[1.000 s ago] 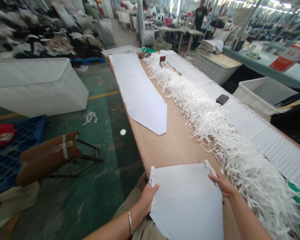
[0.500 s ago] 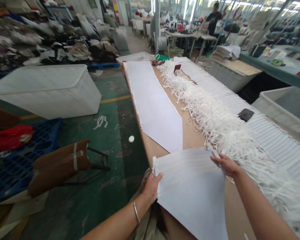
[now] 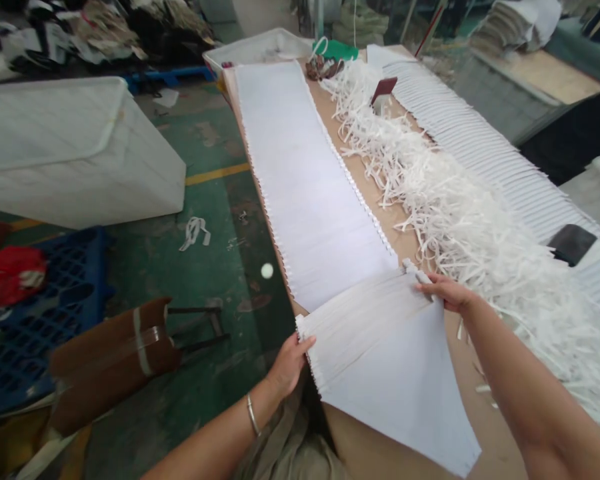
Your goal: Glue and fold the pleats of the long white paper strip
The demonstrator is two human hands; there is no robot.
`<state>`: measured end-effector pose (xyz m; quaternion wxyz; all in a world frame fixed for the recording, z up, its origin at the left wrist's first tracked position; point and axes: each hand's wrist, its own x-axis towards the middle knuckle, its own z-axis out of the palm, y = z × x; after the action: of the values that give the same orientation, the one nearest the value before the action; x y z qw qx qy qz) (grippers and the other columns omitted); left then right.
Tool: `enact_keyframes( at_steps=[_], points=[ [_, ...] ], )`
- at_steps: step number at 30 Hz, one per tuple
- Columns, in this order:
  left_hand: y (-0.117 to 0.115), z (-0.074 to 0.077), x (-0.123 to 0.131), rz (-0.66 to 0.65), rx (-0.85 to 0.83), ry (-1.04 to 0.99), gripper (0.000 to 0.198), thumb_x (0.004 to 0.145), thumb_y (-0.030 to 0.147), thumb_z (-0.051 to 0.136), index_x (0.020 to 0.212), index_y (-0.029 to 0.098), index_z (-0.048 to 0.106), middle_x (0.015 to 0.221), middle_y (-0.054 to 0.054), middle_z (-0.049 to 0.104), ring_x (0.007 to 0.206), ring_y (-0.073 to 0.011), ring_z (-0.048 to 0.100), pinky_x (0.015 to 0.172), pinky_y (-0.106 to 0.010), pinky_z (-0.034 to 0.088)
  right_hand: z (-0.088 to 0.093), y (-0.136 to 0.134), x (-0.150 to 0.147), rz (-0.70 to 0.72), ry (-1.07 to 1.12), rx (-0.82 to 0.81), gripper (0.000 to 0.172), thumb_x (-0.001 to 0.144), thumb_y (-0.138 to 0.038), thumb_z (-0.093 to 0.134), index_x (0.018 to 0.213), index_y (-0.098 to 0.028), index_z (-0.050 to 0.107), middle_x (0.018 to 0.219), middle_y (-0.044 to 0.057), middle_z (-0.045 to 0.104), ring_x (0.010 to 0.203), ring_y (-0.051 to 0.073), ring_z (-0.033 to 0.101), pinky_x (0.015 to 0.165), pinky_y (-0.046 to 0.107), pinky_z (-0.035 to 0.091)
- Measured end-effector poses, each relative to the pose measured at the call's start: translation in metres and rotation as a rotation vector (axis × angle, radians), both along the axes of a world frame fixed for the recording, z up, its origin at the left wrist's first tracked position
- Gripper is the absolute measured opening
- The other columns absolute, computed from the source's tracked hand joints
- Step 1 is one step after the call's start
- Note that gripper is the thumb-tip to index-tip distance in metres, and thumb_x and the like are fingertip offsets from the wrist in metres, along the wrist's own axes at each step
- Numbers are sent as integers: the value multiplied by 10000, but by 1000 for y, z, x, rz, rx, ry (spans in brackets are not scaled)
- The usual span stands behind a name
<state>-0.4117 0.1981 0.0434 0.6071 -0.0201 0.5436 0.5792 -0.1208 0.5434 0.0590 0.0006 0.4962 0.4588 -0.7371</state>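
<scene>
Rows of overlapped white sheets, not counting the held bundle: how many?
2: left row on the table, partly hidden by the held bundle; right row beyond the white strips, running out of frame. Others may be hidden under the strips.

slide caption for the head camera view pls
Left hand and right hand hold a bundle of white sheets beside a heap of white strips.

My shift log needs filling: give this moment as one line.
left hand: holding white sheets; right hand: holding same sheets; table: overlapping sheets, white strips
</scene>
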Motion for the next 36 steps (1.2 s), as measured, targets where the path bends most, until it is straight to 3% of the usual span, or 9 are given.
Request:
enact_keyframes(
  at_steps=[3,6,9,12,20,26,30,36],
  points=[
    [24,-16,-48,-289,-74,125,528,755,616,774,976,139,726,869,-70,731,787,-205,659,703,-299,502,-14,26,-21,87,-117,43,426,665,-472,890,981,-215,761,1004,96,800,901,250,759,786,309,632],
    [50,-29,-82,-662,-46,394,513,800,650,683,763,139,679,707,-7,608,690,-150,524,637,-261,383,-25,48,-41,206,-231,106,452,647,-569,878,897,-204,785,976,98,803,927,271,746,778,314,616],
    [72,-41,-98,-939,7,566,427,826,550,617,670,153,613,640,20,504,652,-133,428,615,-264,308,-35,58,-57,243,-283,125,459,568,-518,929,851,-183,793,913,74,803,859,255,733,751,310,593],
    [85,-49,-101,-1077,30,697,278,801,391,598,635,180,526,626,33,462,638,-128,403,606,-266,275,-45,57,-63,239,-280,147,461,518,-464,946,837,-171,788,853,55,793,785,227,711,722,302,572],
    [81,-51,-87,-1144,-71,938,139,823,241,599,738,202,495,738,14,552,716,-156,503,653,-271,330,-56,37,-54,127,-210,209,441,537,-461,897,810,-171,707,744,21,735,687,170,657,662,269,545],
    [86,-47,-82,-1154,-70,914,80,803,218,631,867,177,605,879,-25,661,826,-178,591,737,-270,403,-50,32,-53,105,-231,231,419,517,-429,893,785,-188,681,717,10,716,669,165,650,646,263,542],
    [90,-46,-83,-1204,-55,941,210,858,314,586,694,182,594,699,0,595,701,-164,533,645,-269,341,-48,39,-58,152,-264,238,380,536,-432,885,755,-173,714,739,41,741,677,178,656,649,278,540],
    [84,-51,-77,-1097,-82,928,210,780,290,631,618,185,547,654,18,550,659,-149,487,615,-269,283,-55,42,-65,160,-268,316,301,533,-335,856,739,-163,719,682,10,720,649,156,613,615,252,497]
  ],
)
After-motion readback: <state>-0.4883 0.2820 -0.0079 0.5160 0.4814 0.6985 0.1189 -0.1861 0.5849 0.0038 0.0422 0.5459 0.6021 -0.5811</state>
